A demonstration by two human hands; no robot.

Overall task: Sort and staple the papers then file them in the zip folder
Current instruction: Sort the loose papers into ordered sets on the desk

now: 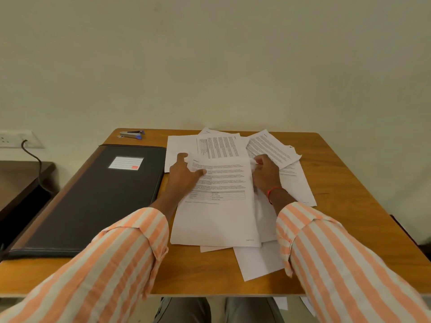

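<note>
Sorting stage: left hand (184, 176) spread on loose white printed papers (219, 220), right hand (265, 174) pinching their edge; next, gathering them square.

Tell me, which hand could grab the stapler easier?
Probably the left hand: the stapler sits at the far left of the table, nearer it; the right hand grips papers.

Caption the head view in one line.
Left hand and right hand handle loose papers on a table; black zip folder and stapler lie left.
</note>
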